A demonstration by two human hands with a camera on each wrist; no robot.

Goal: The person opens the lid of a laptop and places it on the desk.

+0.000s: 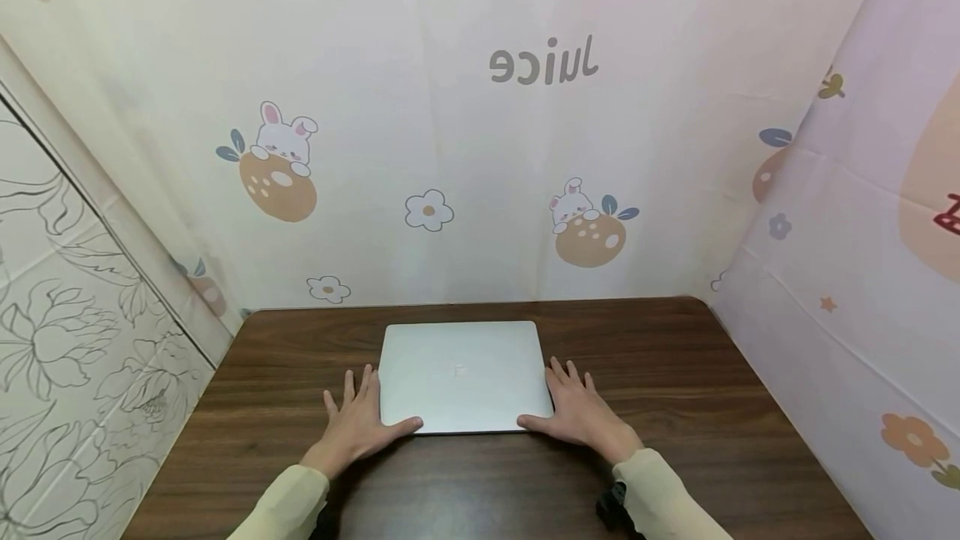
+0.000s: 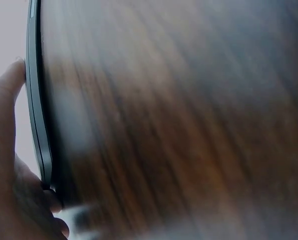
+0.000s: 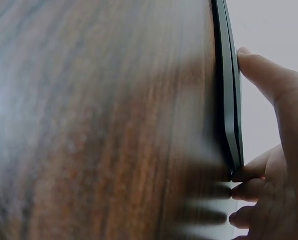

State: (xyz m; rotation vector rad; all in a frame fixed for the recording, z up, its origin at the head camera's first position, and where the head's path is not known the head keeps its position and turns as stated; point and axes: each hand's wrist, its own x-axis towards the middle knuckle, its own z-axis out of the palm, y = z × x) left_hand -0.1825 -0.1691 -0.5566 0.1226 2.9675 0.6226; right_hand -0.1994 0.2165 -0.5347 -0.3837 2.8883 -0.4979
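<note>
One closed laptop (image 1: 465, 357) lies on wooden table (image 1: 675, 357); left hand (image 1: 356, 423), right hand (image 1: 581, 417) touch laptop's sides, fingers (image 1: 368, 383) spread wide, thumbs (image 1: 406, 426) at laptop's near edge. Uneven push may skew laptop; smooth casing may slip.

The laptop (image 1: 465, 398) is plain silver on top, with a dark grey edge. The surface (image 1: 750, 407) is dark brown with streaky wood grain. The back curtain (image 1: 360, 65) is cream, printed with tan fruit (image 1: 279, 190), white rabbits (image 1: 281, 138), blue leaves (image 1: 238, 140), white flowers (image 1: 429, 211) and grey lettering (image 1: 552, 69). The lilac-tinged right curtain (image 1: 832, 223) shows an orange flower (image 1: 913, 440). Black-outlined blossoms (image 1: 60, 332) pattern the white left panel (image 1: 112, 282). Both sleeves (image 1: 285, 498) are pale yellow.
</note>
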